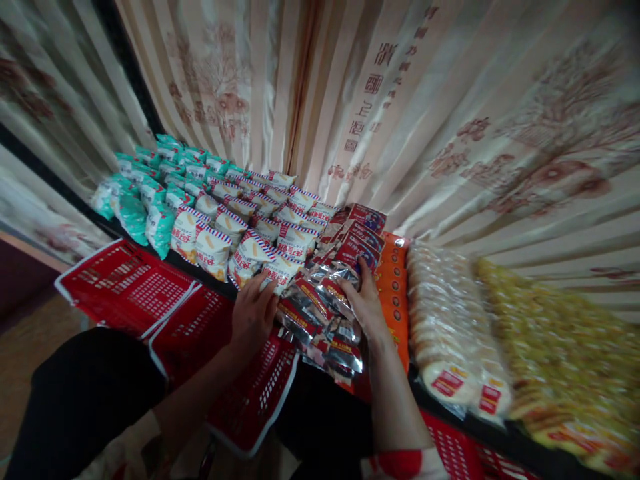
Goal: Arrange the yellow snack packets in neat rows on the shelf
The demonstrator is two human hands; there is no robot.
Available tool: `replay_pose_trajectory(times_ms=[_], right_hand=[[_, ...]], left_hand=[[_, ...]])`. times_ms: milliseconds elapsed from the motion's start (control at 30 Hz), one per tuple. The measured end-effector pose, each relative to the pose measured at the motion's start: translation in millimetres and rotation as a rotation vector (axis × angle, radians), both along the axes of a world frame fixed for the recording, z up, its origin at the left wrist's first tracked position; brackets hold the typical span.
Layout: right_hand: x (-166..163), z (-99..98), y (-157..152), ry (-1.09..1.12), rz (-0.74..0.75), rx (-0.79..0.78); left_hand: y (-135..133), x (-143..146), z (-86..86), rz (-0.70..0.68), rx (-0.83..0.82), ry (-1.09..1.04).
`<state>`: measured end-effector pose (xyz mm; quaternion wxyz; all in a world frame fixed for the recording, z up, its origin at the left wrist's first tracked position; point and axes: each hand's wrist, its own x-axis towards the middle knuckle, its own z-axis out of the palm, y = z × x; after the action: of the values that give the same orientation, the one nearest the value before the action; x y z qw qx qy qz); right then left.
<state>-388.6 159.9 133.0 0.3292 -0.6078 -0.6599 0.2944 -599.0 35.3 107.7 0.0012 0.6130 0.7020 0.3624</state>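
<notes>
My left hand [255, 310] rests at the front corner of the white snack bags [287, 267], its fingers slightly bent and spread, beside the pile of dark red foil snack packets [345, 347]. On the right side of that pile lies my right hand [367, 300], thumb and fingers apart, touching the packets. Neither hand is closed round a packet. The dark red packets overlap one another in a loose heap, some showing their shiny silver edges. An orange package [393, 287] borders the pile just right of my right hand.
Teal snack bags [173, 177] stand in rows at the left. Clear-wrapped pale round pastries [445, 327] and yellow-wrapped food [565, 353] lie at the right. Red baskets [135, 280] stand below the shelf's dark front edge. A pleated printed curtain [440, 100] hangs behind.
</notes>
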Motion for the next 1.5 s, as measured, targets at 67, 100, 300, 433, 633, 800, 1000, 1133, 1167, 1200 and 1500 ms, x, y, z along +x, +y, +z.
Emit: replay_pose_trajectory(times_ms=[67, 100, 300, 433, 633, 800, 1000, 1133, 1167, 1200, 1500], right_hand=[[0.0, 0.4, -0.1, -0.004, -0.006, 0.004], [0.1, 0.3, -0.1, -0.007, -0.007, 0.007], [1.0, -1.7, -0.7, 0.005, 0.002, 0.024], [0.6, -0.6, -1.2, 0.014, -0.001, 0.011], [0.1, 3.4, -2.5, 0.008, -0.003, 0.003], [-0.4, 6.0, -4.3, -0.001, -0.015, -0.017], [0.0, 5.7, -4.6, 0.012, -0.004, -0.001], [-0.7, 5.3, -4.7, 0.021, -0.002, -0.026], [-0.7, 5.1, -4.6, 0.018, -0.001, -0.032], [-0.7, 4.8, -4.4, 0.014, -0.001, -0.031], [1.1, 0.9, -2.8, -0.005, 0.010, 0.008]], left_hand=[[1.9, -1.3, -0.6, 0.041, -0.030, 0.009], [3.7, -1.7, -0.9, 0.057, -0.044, 0.010], [13.7, -3.4, -1.2, 0.108, -0.125, 0.033], [16.0, -4.8, 3.5, 0.111, -0.200, 0.019], [15.1, -3.1, 4.2, 0.149, -0.147, -0.072], [17.1, -3.0, 5.8, 0.168, -0.126, -0.104], [22.6, -4.6, 5.4, 0.150, -0.116, -0.141], [25.2, -4.8, 0.2, 0.150, -0.048, -0.202], [25.6, -4.9, -1.0, 0.147, -0.030, -0.212], [26.0, -5.1, -2.3, 0.143, -0.013, -0.219], [32.7, -5.4, -10.8, 0.095, 0.108, -0.174]])
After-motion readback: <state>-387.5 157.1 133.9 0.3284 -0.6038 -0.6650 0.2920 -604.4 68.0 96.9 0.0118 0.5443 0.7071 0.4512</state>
